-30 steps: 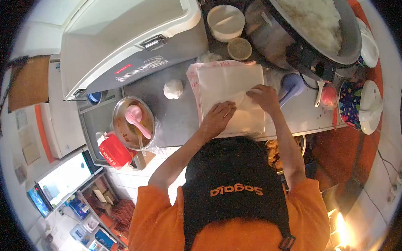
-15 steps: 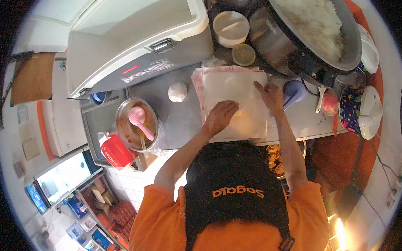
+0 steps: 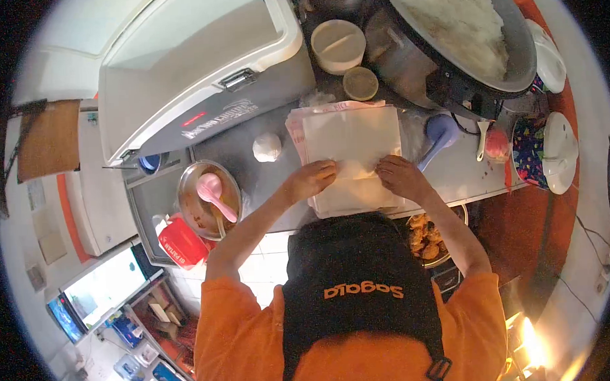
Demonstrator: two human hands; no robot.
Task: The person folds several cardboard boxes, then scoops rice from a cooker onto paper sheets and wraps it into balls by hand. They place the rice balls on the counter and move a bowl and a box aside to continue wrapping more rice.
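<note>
A stack of white wrapping paper point(image 3: 352, 197) with red print along its border lies on the metal counter. My left hand point(image 3: 310, 180) is closed at the left side of the top paper sheet point(image 3: 351, 135), fingertips pinching its near edge. Opposite it, my right hand point(image 3: 402, 176) has its fingers curled on the same sheet's right side. Between the hands the sheet's near edge looks slightly raised above the papers below. A wrapped white bundle point(image 3: 267, 147) sits left of the stack, and a blue-purple rice scoop point(image 3: 441, 133) lies to the right.
An open cooler box point(image 3: 248, 92) stands at the back left. Rice fills a large pot point(image 3: 525, 55) at the back right. A steel bowl point(image 3: 186, 201) with a pink ladle point(image 3: 209, 187) and a red box point(image 3: 184, 242) are left. Fried food point(image 3: 424, 239) sits below the counter's edge.
My right hand has come down from the sheet's far right corner to its right side. My left hand has moved left and slightly nearer me, and both hands now grip the sheet.
</note>
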